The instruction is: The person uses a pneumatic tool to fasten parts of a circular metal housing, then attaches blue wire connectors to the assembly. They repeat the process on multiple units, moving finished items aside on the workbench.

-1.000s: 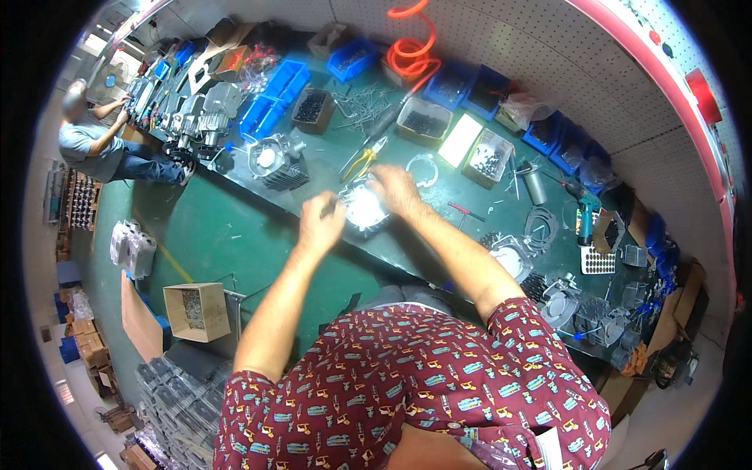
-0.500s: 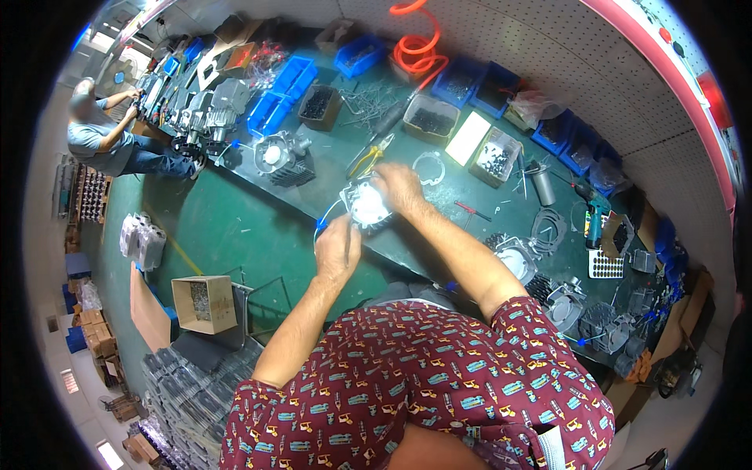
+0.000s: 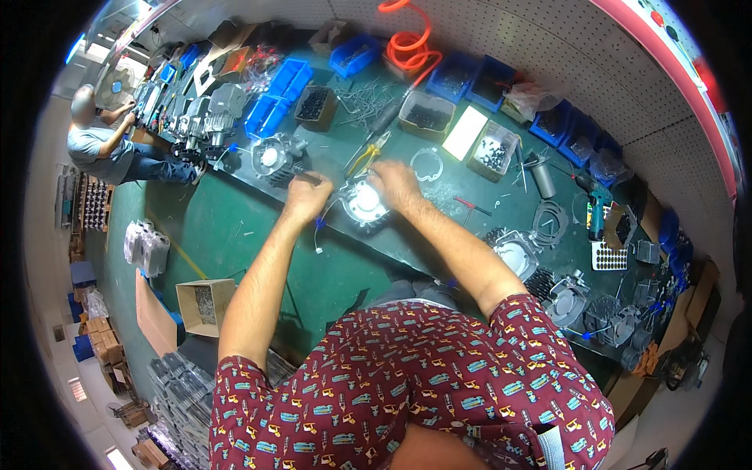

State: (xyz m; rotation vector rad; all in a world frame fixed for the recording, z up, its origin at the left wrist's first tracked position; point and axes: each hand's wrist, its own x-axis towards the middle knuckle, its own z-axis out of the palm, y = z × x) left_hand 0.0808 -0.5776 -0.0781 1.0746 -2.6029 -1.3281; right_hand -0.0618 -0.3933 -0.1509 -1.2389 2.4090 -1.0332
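A round silvery metal motor housing (image 3: 365, 202), bright with glare, sits near the bench's front edge. My right hand (image 3: 398, 186) grips its upper right rim with bent fingers. Closed and apart from the housing, my left hand (image 3: 307, 199) is to its left; a dark, slim thing shows at its fingers, too small to name. A thin white wire with a blue piece (image 3: 320, 224) hangs from the housing's left side over the bench edge. Yellow-handled pliers (image 3: 365, 157) lie just beyond the housing. Left of them stands a finned motor (image 3: 272, 157), close to my left hand.
Blue bins (image 3: 276, 98) and boxes of small black parts (image 3: 427, 113) line the back. A flat metal ring (image 3: 427, 164), a red-handled screwdriver (image 3: 472, 206) and a cordless drill (image 3: 595, 211) lie rightward. An orange coiled hose (image 3: 411, 51) hangs behind. A person (image 3: 110, 145) works far left.
My left hand has moved from the housing's lower left side up and left toward the finned motor. The wire now hangs loose. My right hand stays on the housing.
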